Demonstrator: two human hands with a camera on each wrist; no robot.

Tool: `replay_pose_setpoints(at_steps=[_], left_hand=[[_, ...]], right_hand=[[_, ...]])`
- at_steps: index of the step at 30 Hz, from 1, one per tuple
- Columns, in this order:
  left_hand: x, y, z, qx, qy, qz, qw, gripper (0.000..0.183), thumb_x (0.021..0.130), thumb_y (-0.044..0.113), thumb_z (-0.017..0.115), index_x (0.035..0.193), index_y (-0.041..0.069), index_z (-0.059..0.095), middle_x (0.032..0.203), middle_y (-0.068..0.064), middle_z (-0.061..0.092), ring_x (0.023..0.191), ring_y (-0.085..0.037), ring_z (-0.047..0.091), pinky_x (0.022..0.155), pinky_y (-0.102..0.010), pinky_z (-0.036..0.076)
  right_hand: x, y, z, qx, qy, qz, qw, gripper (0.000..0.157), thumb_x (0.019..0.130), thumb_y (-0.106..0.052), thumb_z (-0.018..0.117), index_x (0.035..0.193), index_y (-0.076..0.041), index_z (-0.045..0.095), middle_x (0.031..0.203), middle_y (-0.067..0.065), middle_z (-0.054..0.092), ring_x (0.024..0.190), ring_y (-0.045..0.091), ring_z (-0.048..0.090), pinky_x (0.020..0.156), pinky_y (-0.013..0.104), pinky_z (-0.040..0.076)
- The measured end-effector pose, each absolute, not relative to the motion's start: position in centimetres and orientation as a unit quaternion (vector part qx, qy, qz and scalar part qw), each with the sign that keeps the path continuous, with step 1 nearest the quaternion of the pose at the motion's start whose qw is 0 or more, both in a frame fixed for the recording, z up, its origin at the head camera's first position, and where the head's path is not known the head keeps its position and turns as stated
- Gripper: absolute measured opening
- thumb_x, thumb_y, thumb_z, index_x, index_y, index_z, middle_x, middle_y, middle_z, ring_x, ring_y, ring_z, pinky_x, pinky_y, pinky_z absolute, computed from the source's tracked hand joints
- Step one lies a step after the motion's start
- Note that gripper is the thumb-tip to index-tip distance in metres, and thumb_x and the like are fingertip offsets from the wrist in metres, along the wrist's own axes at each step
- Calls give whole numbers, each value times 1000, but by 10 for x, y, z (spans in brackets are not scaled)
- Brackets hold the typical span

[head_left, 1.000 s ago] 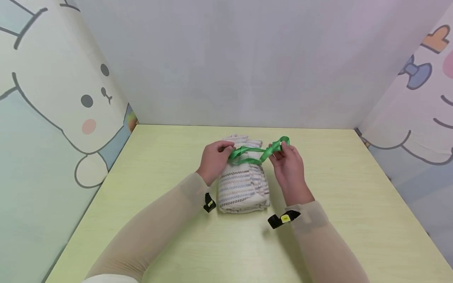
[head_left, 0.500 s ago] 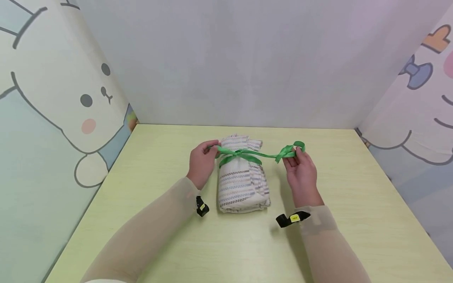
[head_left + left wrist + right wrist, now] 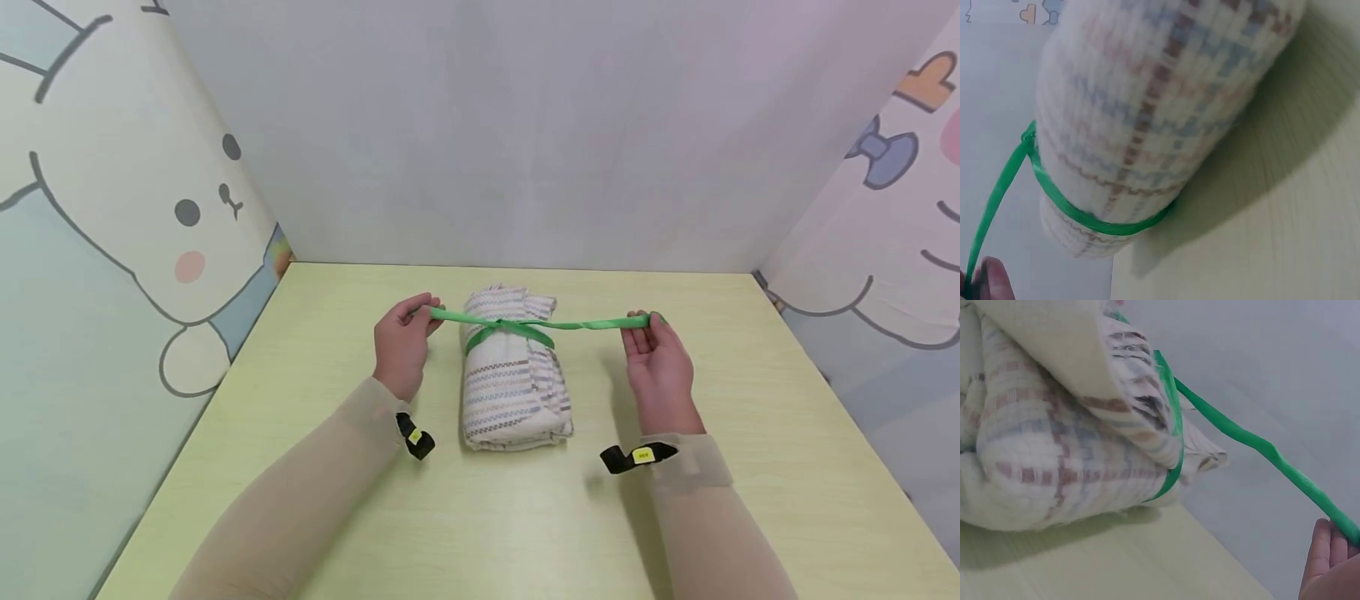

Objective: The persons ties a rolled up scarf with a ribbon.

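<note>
A folded cloth [image 3: 502, 400], white with woven stripes, lies on the table with a green ribbon [image 3: 600, 324] round its upper part. The ribbon crosses in a small knot on top of the cloth. To the left of the bundle, my left hand [image 3: 402, 346] pinches one ribbon end between thumb and fingers. My right hand [image 3: 660, 367] grips the other end to the right. Both ends stretch almost straight between the hands. In the left wrist view the ribbon [image 3: 1094, 224] lies snug against the cloth; the right wrist view shows the cloth's folded layers [image 3: 1054, 437].
The pale yellow-green wooden table [image 3: 487, 533] reaches back to a plain grey-white wall [image 3: 525, 150]. Side panels with cartoon figures stand at left [image 3: 112, 208] and right [image 3: 885, 250]. A black strap device [image 3: 416, 436] is worn on each wrist.
Both hands have moved apart, left hand leftward and right hand rightward. The ribbon's loose loops have drawn into a small knot on the cloth, and its ends are now nearly straight.
</note>
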State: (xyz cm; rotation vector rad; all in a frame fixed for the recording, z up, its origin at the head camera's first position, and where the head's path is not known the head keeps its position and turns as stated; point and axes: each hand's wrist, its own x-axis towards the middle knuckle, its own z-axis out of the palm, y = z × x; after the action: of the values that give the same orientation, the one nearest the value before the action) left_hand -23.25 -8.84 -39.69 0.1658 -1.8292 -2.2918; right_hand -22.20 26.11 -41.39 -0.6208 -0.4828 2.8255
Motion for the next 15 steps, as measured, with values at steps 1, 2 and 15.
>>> replay_pose_setpoints(at_steps=[1,2,15], left_hand=[[-232,-90,-398,62,-613,-781,102,26,105,6,58,129,-1,66,124,-16,67,113,-22,70,94,-28,55],[-232,-91,-398,66,-607,-785,103,26,105,6,59,129,-1,66,124,-16,67,113,-23,70,94,-29,55],[-236,-116,-399,121,-523,-838,99,25,98,3,70,123,-2,69,123,-22,65,114,-31,68,92,-33,57]], right_hand=[[-222,263,-414,-216,-158,958,106,20,101,-5,65,120,-3,60,109,13,65,121,24,64,103,38,51],[-223,265,-413,-219,-153,958,107,21,102,-6,64,121,-4,58,111,12,64,123,24,62,104,38,50],[-221,275,-408,-213,-147,960,111,24,105,-9,60,128,-6,58,130,12,58,130,24,57,105,37,49]])
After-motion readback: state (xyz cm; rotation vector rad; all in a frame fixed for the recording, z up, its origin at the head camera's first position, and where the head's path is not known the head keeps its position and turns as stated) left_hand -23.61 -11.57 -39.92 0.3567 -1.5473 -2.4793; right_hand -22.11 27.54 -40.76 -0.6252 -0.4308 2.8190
